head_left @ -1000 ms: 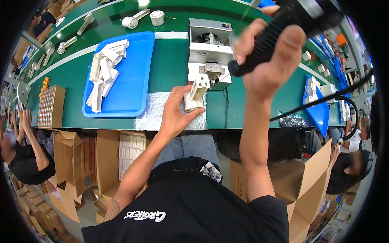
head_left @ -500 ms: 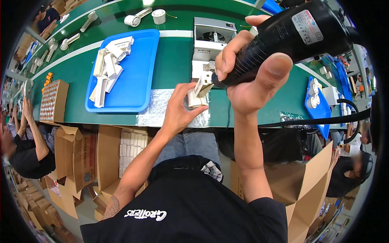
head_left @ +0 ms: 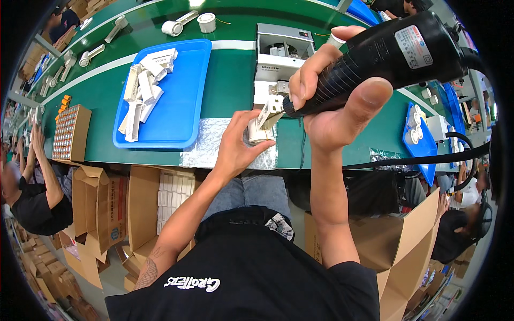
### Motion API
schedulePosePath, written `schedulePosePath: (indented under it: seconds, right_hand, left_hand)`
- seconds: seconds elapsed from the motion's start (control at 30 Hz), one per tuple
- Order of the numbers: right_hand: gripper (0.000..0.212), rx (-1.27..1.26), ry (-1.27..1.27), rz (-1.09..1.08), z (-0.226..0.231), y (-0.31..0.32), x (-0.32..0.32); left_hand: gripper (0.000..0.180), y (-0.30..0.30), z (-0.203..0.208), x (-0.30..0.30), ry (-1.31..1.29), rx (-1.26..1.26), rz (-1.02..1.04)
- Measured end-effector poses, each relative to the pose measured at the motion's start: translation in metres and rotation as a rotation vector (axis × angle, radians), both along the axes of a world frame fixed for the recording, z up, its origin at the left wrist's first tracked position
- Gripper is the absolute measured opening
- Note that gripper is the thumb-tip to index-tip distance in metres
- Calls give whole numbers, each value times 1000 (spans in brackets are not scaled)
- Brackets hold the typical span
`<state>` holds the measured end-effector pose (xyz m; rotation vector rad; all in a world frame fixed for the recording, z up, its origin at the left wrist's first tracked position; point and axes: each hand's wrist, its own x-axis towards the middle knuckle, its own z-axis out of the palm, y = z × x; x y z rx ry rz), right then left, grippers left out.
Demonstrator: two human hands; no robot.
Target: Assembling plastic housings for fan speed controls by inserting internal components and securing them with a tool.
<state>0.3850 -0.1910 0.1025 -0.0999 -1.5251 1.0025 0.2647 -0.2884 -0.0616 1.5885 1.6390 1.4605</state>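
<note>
My right hand [head_left: 334,115] is wrapped round a black electric screwdriver [head_left: 364,67], whose front end points down and left. That end meets, or nearly meets, the upright part of a white plastic fan-like housing [head_left: 261,134]; the bit itself cannot be made out. Low on the housing, the thumb and fingers of my left hand [head_left: 235,143] grip its round base against the silver mat [head_left: 206,142]. Just beyond the housing stands a grey and white screw-feeder-like machine [head_left: 281,61].
To the left, a blue tray [head_left: 195,115] holds several white handle shells [head_left: 144,85]. A box of orange-topped cells [head_left: 72,134] stands farther left. White housings [head_left: 207,22] lie along the far green surface. At right are another blue tray [head_left: 425,155] and a black cable [head_left: 417,160]. Open cartons [head_left: 144,198] flank me.
My right hand and the screwdriver have shifted slightly right. My left hand and the housing have barely moved. A round white housing on the far surface has slid slightly left.
</note>
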Motion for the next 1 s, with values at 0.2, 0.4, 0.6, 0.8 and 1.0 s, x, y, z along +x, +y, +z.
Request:
schedulePosePath:
  seconds: [0.2, 0.4, 0.6, 0.8, 1.0]
  right_hand:
    - [78, 8, -6, -14, -2, -2, -8]
    - [72, 24, 38, -19, -6, -4, -10]
    - [84, -90, 42, 321, 6, 5, 8]
    - [75, 102, 37, -216, 36, 38, 26]
    - [59, -96, 170, -198, 28, 28, -3]
  left_hand:
    - [69, -1, 2, -2, -2, -9, -4]
    - [70, 1, 0, -1, -18, 9, -18]
    - [68, 3, -4, -2, -34, -1, 7]
    - [70, 2, -13, -1, -29, -6, 46]
    - [69, 3, -11, -1, -71, -3, 33]
